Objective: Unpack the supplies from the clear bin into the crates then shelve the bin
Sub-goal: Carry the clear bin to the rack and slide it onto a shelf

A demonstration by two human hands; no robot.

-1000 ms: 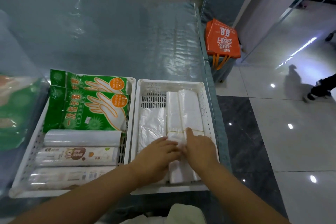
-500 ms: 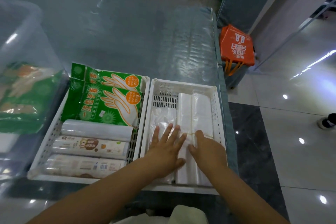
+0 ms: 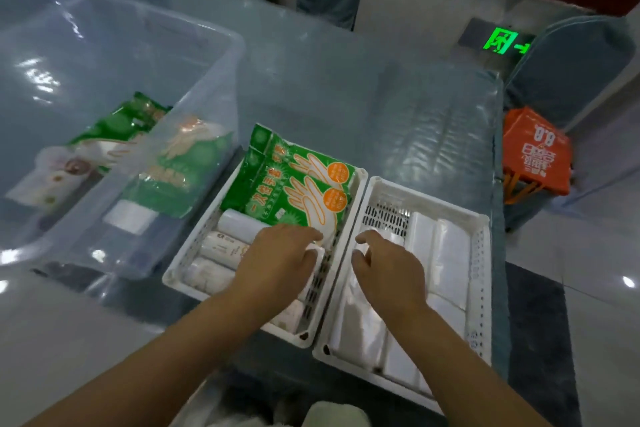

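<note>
The clear bin [image 3: 194, 45] stands at the left of the table and still holds green glove packs [image 3: 180, 166] and a white roll pack [image 3: 52, 177]. Two white crates sit side by side in front of me. The left crate [image 3: 173, 274] holds two green glove packs [image 3: 304, 191] and several white rolls [image 3: 239, 224]. The right crate [image 3: 483, 253] holds stacks of white plastic bags [image 3: 446, 253]. My left hand [image 3: 277, 260] hovers over the rolls in the left crate, fingers loosely bent, holding nothing. My right hand [image 3: 388, 270] hovers over the bags in the right crate, fingers relaxed.
The table [image 3: 346, 97] is covered in a clear plastic sheet. An orange bag [image 3: 533, 156] hangs on a covered chair [image 3: 571, 69] past the table's right edge. A green exit sign [image 3: 502, 42] glows low on the far wall. Tiled floor lies to the right.
Both hands have lifted off the bag stacks; my left hand has moved left over the left crate. The view has swung left, bringing the clear bin into sight.
</note>
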